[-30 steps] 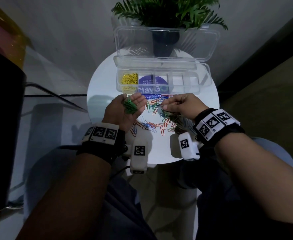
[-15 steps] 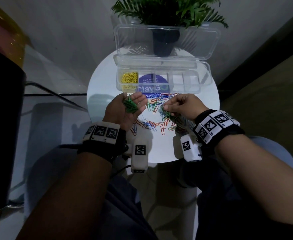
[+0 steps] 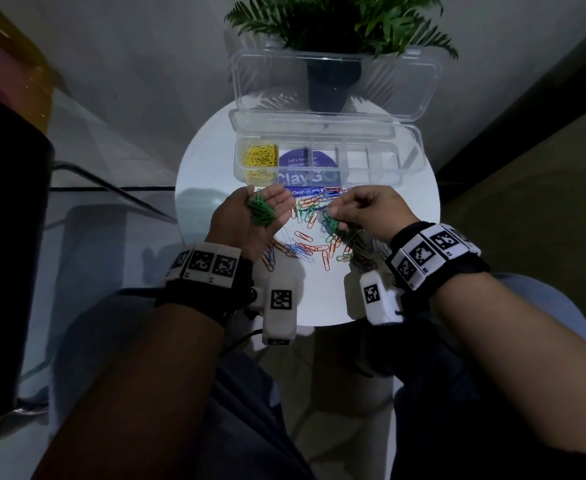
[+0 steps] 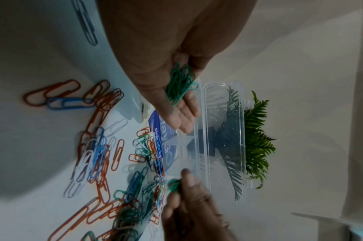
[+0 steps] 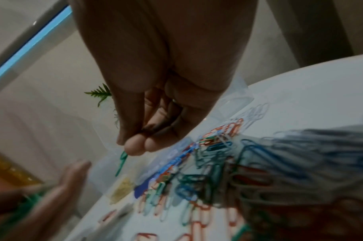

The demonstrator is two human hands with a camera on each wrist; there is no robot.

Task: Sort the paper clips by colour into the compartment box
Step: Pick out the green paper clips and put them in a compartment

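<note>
My left hand (image 3: 267,211) lies palm up over the table's left side, its fingers straight, with a bundle of green paper clips (image 3: 260,213) (image 4: 181,83) resting in the palm. My right hand (image 3: 357,209) hovers over the mixed pile of clips (image 3: 305,244) and pinches one green clip (image 5: 121,161) between thumb and fingertips. The clear compartment box (image 3: 371,174) stands just behind both hands. Its leftmost compartment holds yellow clips (image 3: 259,159); the other compartments look empty.
The box's open lid (image 3: 336,81) stands upright at the back, with a potted plant (image 3: 333,26) behind it. The round white table (image 3: 319,299) is small, with its edges close on all sides. A blue sticker (image 3: 305,164) shows through the box.
The right hand has shifted slightly over the pile, its fingers working at the green clips. The left hand has stayed where it was with its bundle.
</note>
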